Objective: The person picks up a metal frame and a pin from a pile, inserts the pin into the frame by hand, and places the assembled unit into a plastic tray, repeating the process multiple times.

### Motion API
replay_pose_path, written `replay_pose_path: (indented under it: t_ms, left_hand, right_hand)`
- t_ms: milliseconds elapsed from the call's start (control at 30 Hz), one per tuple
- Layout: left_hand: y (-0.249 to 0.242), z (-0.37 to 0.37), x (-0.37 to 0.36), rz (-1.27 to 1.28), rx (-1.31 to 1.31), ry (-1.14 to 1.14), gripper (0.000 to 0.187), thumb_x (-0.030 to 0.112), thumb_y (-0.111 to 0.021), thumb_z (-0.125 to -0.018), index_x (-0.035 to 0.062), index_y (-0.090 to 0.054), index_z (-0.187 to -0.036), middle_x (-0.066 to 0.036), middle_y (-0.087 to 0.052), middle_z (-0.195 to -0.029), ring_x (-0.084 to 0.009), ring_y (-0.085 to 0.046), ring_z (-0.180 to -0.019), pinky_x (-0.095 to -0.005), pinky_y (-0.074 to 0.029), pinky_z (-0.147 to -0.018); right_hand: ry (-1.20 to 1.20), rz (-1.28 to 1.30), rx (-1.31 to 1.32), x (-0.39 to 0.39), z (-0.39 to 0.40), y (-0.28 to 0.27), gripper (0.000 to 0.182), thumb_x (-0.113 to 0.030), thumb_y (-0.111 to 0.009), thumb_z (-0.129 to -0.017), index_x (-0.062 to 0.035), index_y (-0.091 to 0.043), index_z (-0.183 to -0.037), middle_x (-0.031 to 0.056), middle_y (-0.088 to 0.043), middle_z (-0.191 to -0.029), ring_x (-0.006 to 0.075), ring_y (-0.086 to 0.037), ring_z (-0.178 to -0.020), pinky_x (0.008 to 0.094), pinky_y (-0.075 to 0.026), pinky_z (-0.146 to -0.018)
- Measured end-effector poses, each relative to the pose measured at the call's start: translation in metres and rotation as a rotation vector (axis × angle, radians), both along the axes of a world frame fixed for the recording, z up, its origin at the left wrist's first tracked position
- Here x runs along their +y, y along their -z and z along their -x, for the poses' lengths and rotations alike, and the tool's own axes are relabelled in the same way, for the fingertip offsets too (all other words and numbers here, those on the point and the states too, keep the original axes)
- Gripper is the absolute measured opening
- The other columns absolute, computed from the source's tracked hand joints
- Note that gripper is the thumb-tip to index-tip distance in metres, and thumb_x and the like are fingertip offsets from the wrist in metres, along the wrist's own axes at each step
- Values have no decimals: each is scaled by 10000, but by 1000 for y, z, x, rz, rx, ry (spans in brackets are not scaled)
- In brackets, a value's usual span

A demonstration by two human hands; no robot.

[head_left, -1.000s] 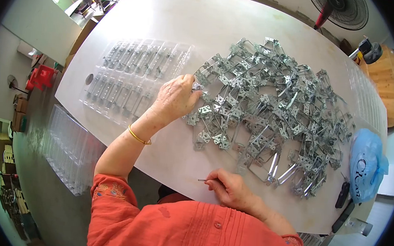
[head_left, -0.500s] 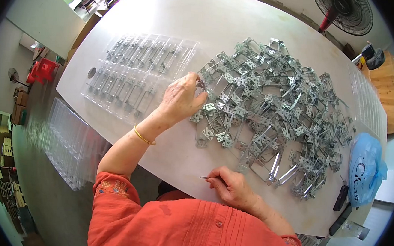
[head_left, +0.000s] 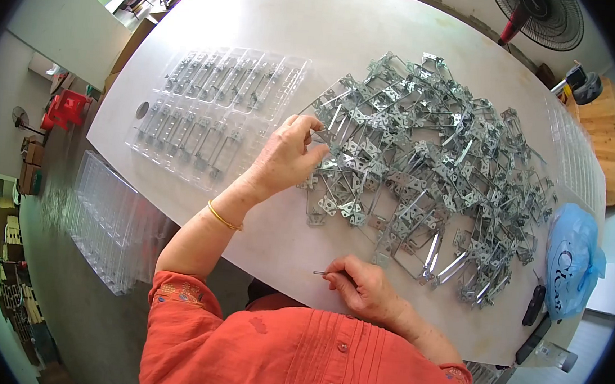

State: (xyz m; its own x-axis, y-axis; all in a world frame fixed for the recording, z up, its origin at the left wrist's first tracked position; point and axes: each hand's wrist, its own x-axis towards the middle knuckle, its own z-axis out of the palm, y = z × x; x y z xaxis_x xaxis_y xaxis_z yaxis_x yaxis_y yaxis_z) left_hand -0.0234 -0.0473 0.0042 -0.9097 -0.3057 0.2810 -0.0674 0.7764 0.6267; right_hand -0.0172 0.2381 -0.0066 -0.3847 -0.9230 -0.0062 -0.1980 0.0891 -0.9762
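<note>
My left hand (head_left: 287, 156) reaches over the white table (head_left: 278, 16) and pinches a metal bracket (head_left: 317, 133) at the left edge of a big heap of grey metal brackets (head_left: 426, 158). My right hand (head_left: 361, 286) rests near the table's front edge, its fingers closed on a thin metal pin (head_left: 319, 273) that points left. A clear plastic tray (head_left: 216, 113) with several brackets laid in its slots lies left of my left hand.
A blue plastic bag (head_left: 569, 259) lies at the table's right end, with dark objects (head_left: 533, 305) beside it. Stacks of clear trays (head_left: 106, 223) stand left of the table and along its right edge (head_left: 577, 155). A fan (head_left: 545, 16) stands beyond the far edge.
My left hand has shifted slightly, its fingers working at a bracket on the heap's left edge. My right hand has stayed in place with the pin.
</note>
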Motion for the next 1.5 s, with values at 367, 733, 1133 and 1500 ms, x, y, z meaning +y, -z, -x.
replay_pose_path:
  t_ms: [367, 733, 1133, 1500]
  left_hand:
    - [-5, 3, -8, -727, -144, -13, 127, 78, -589, -1043, 33, -695, -1096, 52, -557, -772, -8, -407, -596, -187, -335, -516]
    - [-47, -1, 44, -526, 161, 290, 122, 15, -568, -1040, -7, -680, -1082, 15, -619, -919, -32, -459, -714, -204, -396, -630]
    - [-41, 7, 32, -713, 34, 77, 129, 79, -593, -1051, 9, -695, -1086, 95, -479, -728, 8, -374, -631, -173, -302, -538]
    - [-31, -1, 20, -617, 15, 99, 130, 54, -594, -1039, 24, -715, -1077, 66, -635, -838, 13, -401, -660, -178, -326, -548]
  right_hand:
    - [7, 49, 37, -1, 0, 4, 78, -57, -658, -975, -23, -595, -1006, 138, -672, -809, 287, -689, -695, 384, -534, -604]
    - [-27, -24, 58, 2, 2, 5, 72, -92, -626, -1003, -33, -605, -1039, 107, -676, -811, 268, -690, -728, 364, -534, -664]
    - [-13, 21, 32, 5, -1, 11, 112, -125, -648, -994, -35, -603, -1043, 147, -656, -836, 336, -661, -741, 414, -519, -651]
    - [-14, -12, 42, 2, 0, 6, 72, -61, -636, -986, -32, -608, -1046, 107, -671, -807, 253, -685, -726, 353, -537, -668]
